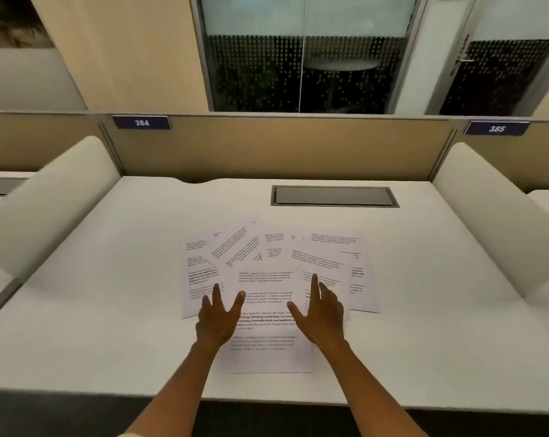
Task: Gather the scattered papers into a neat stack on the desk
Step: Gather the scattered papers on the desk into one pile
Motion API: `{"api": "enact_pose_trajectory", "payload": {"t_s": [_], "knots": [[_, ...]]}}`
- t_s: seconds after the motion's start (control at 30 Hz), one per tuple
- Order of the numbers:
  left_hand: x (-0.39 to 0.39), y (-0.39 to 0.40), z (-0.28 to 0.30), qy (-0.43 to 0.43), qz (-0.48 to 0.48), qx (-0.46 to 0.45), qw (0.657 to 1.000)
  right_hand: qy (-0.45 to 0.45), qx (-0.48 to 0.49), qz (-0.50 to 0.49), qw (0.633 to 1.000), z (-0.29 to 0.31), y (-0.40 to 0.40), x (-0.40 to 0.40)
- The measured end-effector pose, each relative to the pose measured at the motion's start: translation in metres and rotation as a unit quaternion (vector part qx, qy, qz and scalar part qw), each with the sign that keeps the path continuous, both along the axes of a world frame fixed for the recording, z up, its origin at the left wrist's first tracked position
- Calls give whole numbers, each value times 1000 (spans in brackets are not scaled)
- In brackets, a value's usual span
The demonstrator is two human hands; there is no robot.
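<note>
papers [276,266] fan out beyond both spread hands, left hand [218,316] and right hand [322,313] flanking the nearest lengthwise sheet [266,351] on the worktop [109,310].

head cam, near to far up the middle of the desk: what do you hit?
Near desk edge → lowest printed sheet → left hand and right hand, side by side → fanned papers → closed cable hatch → partition panel → glass wall.
</note>
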State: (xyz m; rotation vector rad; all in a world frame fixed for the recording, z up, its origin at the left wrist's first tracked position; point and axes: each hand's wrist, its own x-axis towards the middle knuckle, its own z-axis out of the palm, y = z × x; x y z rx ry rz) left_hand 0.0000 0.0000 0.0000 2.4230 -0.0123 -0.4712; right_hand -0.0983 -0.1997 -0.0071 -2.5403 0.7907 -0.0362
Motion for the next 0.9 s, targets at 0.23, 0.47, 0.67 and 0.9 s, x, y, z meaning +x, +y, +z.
{"api": "enact_pose_trajectory", "payload": {"t_s": [0.23,0.47,0.67,0.9], "knots": [[6,-9,-15,3,45,-30,999,23,86,-20,996,-19,16,14],[11,-16,-15,26,79,-76,994,14,118,-80,990,-21,23,29],[15,-25,-15,64,110,-102,987,-19,188,-146,971,-18,26,43],[29,-31,-22,128,109,-170,971,-85,254,-211,940,-14,20,47]]}}
